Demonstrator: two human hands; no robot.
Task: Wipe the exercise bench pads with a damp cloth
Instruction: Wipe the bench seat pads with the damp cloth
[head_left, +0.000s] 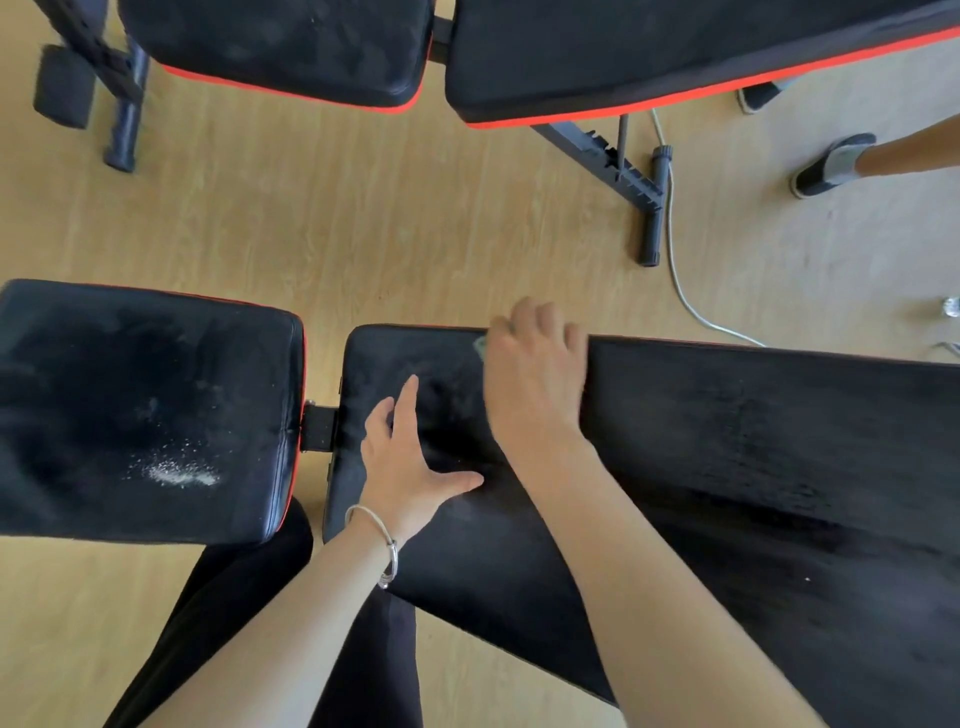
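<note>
Nearest to the person, the left hand (410, 462) lies flat and spread on the long back pad (753, 467), fingers apart, holding nothing. It seems to steady the pad.

A bit farther, at about 1 o'clock from that hand, the right hand (535, 369) is curled at the far edge of the same pad. A tiny pale bit of the cloth (479, 345) peeks out at its 10 o'clock side, so the hand looks closed on it, though the blur makes this hard to see.

The pad's long side runs from 9 o'clock to 3 o'clock, so I think wiping goes best that way.

At 9 o'clock sits the seat pad (145, 410) with white dust (176, 470), not yet wiped. The left hand is nearer to it.

Farthest off stands a second bench (623, 52).
</note>
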